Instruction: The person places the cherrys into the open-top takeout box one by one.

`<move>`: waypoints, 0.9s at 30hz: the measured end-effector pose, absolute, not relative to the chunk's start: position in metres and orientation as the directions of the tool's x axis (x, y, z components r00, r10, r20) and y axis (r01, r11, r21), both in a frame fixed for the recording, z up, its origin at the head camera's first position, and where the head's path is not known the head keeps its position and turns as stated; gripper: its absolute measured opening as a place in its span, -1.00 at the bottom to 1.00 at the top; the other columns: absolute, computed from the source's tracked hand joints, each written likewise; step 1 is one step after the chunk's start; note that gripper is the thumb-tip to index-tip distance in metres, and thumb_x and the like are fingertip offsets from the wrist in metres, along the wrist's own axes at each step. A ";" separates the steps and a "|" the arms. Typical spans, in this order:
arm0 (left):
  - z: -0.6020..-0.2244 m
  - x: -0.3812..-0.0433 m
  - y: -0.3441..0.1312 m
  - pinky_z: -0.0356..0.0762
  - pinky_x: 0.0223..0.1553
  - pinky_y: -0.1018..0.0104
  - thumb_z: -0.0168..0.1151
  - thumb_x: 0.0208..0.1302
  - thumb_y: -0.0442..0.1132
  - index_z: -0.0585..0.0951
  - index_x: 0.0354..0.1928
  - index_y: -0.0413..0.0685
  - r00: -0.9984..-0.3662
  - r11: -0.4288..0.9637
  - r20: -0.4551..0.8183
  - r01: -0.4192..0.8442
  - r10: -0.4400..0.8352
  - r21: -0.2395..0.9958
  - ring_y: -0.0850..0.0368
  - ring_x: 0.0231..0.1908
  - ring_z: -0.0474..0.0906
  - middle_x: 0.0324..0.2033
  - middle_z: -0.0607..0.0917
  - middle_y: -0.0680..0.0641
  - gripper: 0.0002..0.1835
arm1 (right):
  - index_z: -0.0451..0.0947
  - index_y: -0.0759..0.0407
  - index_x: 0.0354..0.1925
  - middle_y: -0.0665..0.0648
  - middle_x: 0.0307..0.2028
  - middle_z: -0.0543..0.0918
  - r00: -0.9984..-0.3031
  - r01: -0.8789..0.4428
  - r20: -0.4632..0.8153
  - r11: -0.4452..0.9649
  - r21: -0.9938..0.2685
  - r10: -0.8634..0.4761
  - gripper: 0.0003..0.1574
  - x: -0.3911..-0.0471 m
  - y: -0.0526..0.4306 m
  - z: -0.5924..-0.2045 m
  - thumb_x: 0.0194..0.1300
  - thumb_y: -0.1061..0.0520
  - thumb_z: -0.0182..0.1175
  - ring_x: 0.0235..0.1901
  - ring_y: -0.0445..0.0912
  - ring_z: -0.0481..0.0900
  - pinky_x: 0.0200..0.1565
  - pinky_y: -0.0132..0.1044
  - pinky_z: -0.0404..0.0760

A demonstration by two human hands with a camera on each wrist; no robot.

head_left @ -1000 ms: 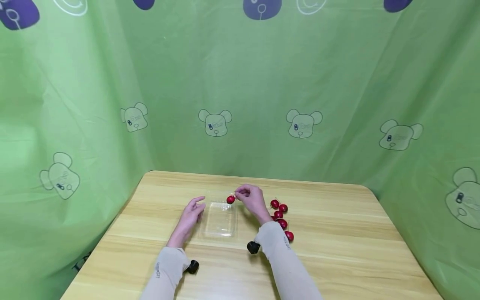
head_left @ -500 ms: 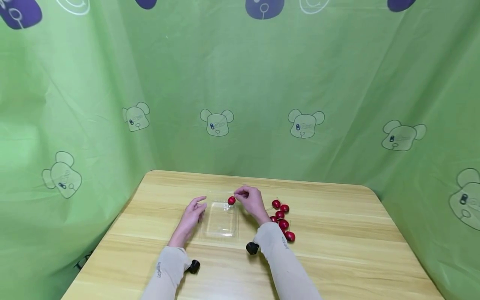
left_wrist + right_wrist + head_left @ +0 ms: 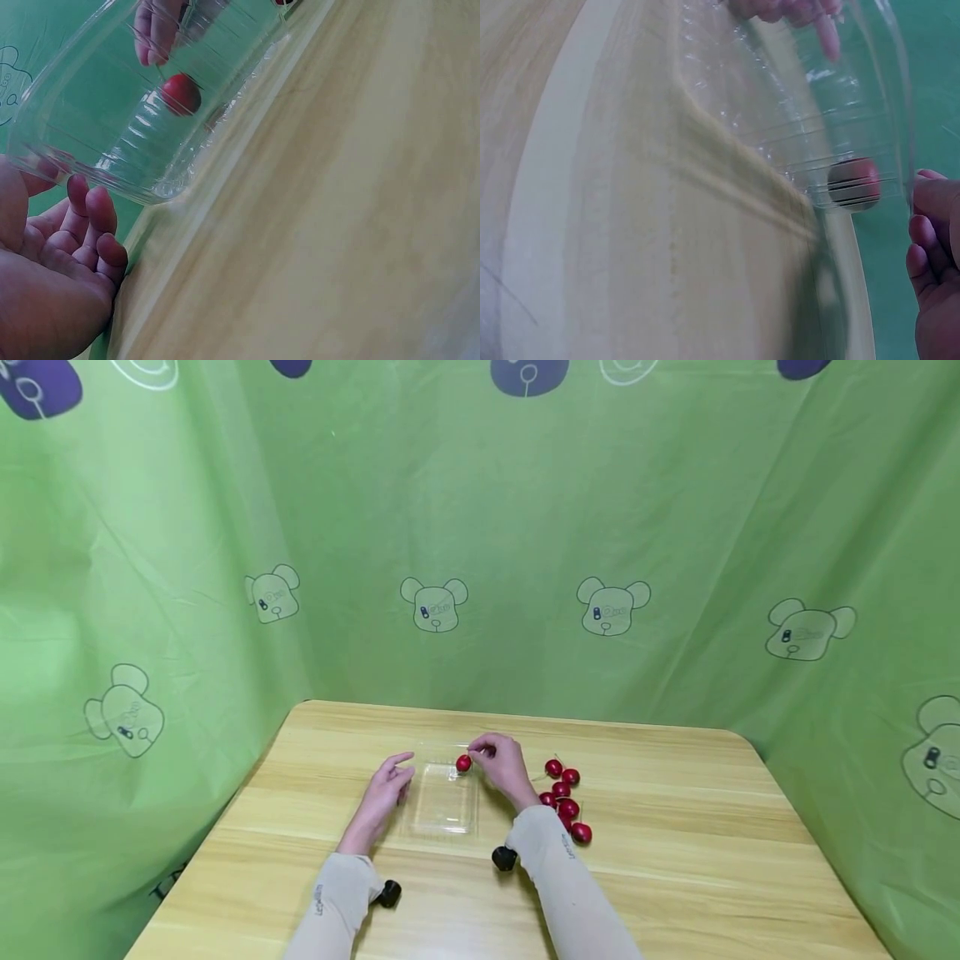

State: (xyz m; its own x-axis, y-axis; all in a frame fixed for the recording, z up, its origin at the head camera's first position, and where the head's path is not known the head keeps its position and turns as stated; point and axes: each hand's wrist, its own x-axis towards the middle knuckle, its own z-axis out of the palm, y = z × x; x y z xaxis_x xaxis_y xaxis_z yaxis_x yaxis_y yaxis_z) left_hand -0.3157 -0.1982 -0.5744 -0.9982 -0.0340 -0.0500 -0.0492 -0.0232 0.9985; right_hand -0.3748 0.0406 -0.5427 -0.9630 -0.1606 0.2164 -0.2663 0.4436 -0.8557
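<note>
A clear plastic container (image 3: 442, 828) lies on the table. My right hand (image 3: 504, 770) is at its far right corner, thumb and fingers pinching a red cherry (image 3: 463, 763) by the stem. Through the clear wall in the left wrist view, the cherry (image 3: 181, 94) hangs below those fingertips, inside the container. My left hand (image 3: 382, 795) is by the container's left side, its fingers loosely bent. From the left wrist, the left hand's fingertips (image 3: 101, 210) appear at or against the container's end; firm contact is hard to tell.
Several more cherries (image 3: 567, 808) with stems lie in a loose group right of the container, beside the right forearm. The wooden table (image 3: 675, 843) is bordered by a green curtain (image 3: 510, 668) behind and at both sides. Black wrist cameras (image 3: 388, 893) sit under both sleeves.
The right hand and its cherry have sunk slightly at the container's far right corner. The left hand has stayed in about the same place. The view has shifted a little.
</note>
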 end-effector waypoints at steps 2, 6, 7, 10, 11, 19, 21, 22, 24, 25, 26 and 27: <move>-0.574 -0.315 -0.198 0.41 -0.35 0.40 0.16 0.55 -0.19 0.39 0.47 -0.11 -0.998 -0.020 -0.051 -0.051 -0.031 0.999 0.17 -0.40 0.43 -0.33 0.50 0.01 -0.47 | 0.76 0.21 -0.19 0.08 -0.30 0.72 -0.961 -0.275 0.226 0.449 -0.850 -0.162 -0.90 -0.375 0.040 -0.543 0.29 0.29 0.38 -0.33 -0.12 0.56 -0.24 -0.33 0.59; -0.574 -0.315 -0.198 0.41 -0.35 0.39 0.15 0.56 -0.19 0.38 0.49 -0.13 -0.999 -0.016 -0.048 -0.048 -0.026 0.999 0.16 -0.40 0.43 -0.34 0.49 0.01 -0.46 | 0.76 0.16 -0.22 0.07 -0.27 0.68 -0.957 -0.291 0.245 0.476 -0.830 -0.158 -0.92 -0.374 0.040 -0.543 0.29 0.28 0.40 -0.30 -0.12 0.55 -0.23 -0.34 0.58; -0.574 -0.315 -0.198 0.41 -0.35 0.39 0.15 0.56 -0.19 0.37 0.49 -0.13 -0.999 -0.014 -0.046 -0.046 -0.024 0.999 0.15 -0.40 0.43 -0.34 0.49 0.01 -0.46 | 0.76 0.16 -0.23 0.08 -0.26 0.66 -0.955 -0.296 0.251 0.483 -0.824 -0.157 -0.92 -0.374 0.040 -0.543 0.28 0.28 0.40 -0.30 -0.11 0.54 -0.23 -0.34 0.57; -0.575 -0.315 -0.199 0.42 -0.34 0.38 0.15 0.56 -0.18 0.36 0.49 -0.13 -0.999 -0.013 -0.047 -0.047 -0.020 0.999 0.14 -0.39 0.43 -0.33 0.50 0.02 -0.45 | 0.76 0.13 -0.25 0.10 -0.25 0.59 -0.954 -0.300 0.258 0.503 -0.811 -0.153 -0.92 -0.373 0.040 -0.543 0.28 0.28 0.40 -0.29 -0.10 0.51 -0.22 -0.34 0.54; -0.575 -0.315 -0.199 0.42 -0.34 0.38 0.14 0.56 -0.18 0.36 0.49 -0.14 -0.999 -0.011 -0.049 -0.049 -0.019 0.999 0.14 -0.38 0.43 -0.33 0.50 0.01 -0.45 | 0.76 0.13 -0.25 0.11 -0.25 0.58 -0.955 -0.297 0.255 0.506 -0.810 -0.151 -0.92 -0.373 0.040 -0.543 0.28 0.28 0.41 -0.29 -0.10 0.50 -0.23 -0.34 0.54; -0.576 -0.314 -0.198 0.42 -0.33 0.38 0.14 0.57 -0.18 0.34 0.50 -0.15 -0.999 -0.005 -0.051 -0.051 -0.016 0.999 0.13 -0.37 0.44 -0.30 0.51 -0.02 -0.44 | 0.77 0.13 -0.26 0.11 -0.26 0.56 -0.962 -0.275 0.233 0.523 -0.807 -0.145 -0.93 -0.373 0.040 -0.543 0.26 0.27 0.41 -0.30 -0.10 0.50 -0.22 -0.31 0.53; -0.575 -0.314 -0.198 0.42 -0.33 0.38 0.14 0.57 -0.18 0.35 0.50 -0.15 -0.999 -0.008 -0.050 -0.050 -0.018 0.999 0.13 -0.38 0.43 -0.31 0.51 -0.01 -0.45 | 0.77 0.14 -0.27 0.11 -0.26 0.56 -0.962 -0.274 0.233 0.525 -0.806 -0.144 -0.94 -0.374 0.039 -0.543 0.26 0.27 0.42 -0.30 -0.11 0.50 -0.21 -0.31 0.53; -0.575 -0.314 -0.198 0.42 -0.33 0.38 0.14 0.57 -0.18 0.35 0.50 -0.15 -0.999 -0.008 -0.049 -0.049 -0.018 0.999 0.13 -0.38 0.43 -0.31 0.51 -0.01 -0.45 | 0.77 0.14 -0.27 0.11 -0.27 0.56 -0.962 -0.273 0.233 0.525 -0.806 -0.143 -0.94 -0.374 0.039 -0.543 0.26 0.27 0.42 -0.31 -0.11 0.50 -0.20 -0.31 0.53; -0.574 -0.314 -0.197 0.42 -0.32 0.37 0.13 0.57 -0.19 0.34 0.50 -0.17 -0.999 -0.006 -0.046 -0.046 -0.019 0.999 0.13 -0.37 0.43 -0.31 0.50 -0.02 -0.45 | 0.77 0.14 -0.27 0.10 -0.27 0.56 -0.962 -0.271 0.232 0.527 -0.805 -0.141 -0.94 -0.375 0.039 -0.543 0.26 0.26 0.42 -0.31 -0.11 0.50 -0.20 -0.31 0.53; -0.574 -0.314 -0.197 0.42 -0.32 0.37 0.13 0.58 -0.19 0.35 0.50 -0.16 -0.999 -0.008 -0.046 -0.046 -0.020 0.999 0.13 -0.37 0.43 -0.32 0.50 -0.02 -0.45 | 0.78 0.14 -0.27 0.10 -0.27 0.56 -0.963 -0.270 0.230 0.528 -0.805 -0.141 -0.94 -0.375 0.039 -0.542 0.26 0.26 0.42 -0.31 -0.12 0.50 -0.20 -0.31 0.53; -0.574 -0.314 -0.197 0.42 -0.32 0.37 0.13 0.58 -0.19 0.35 0.50 -0.16 -0.999 -0.009 -0.045 -0.045 -0.021 0.999 0.13 -0.37 0.43 -0.32 0.50 -0.02 -0.45 | 0.78 0.14 -0.27 0.10 -0.27 0.55 -0.964 -0.267 0.228 0.528 -0.806 -0.139 -0.93 -0.374 0.039 -0.542 0.26 0.27 0.42 -0.30 -0.11 0.50 -0.20 -0.31 0.53; -0.574 -0.314 -0.197 0.42 -0.32 0.37 0.12 0.58 -0.19 0.34 0.50 -0.17 -0.999 -0.010 -0.044 -0.044 -0.022 0.999 0.13 -0.37 0.43 -0.32 0.50 -0.02 -0.45 | 0.78 0.14 -0.27 0.10 -0.27 0.55 -0.964 -0.265 0.226 0.527 -0.808 -0.139 -0.93 -0.374 0.039 -0.542 0.25 0.27 0.42 -0.30 -0.11 0.50 -0.20 -0.31 0.53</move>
State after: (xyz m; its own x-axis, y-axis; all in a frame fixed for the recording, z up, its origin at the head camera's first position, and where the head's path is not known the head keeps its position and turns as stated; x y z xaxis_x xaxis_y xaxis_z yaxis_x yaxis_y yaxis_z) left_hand -0.3143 -0.1972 -0.5740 -0.9988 -0.0218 -0.0444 -0.0442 -0.0101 0.9990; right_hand -0.3743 0.0389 -0.5419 -0.9641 -0.1387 0.2262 -0.2653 0.5267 -0.8076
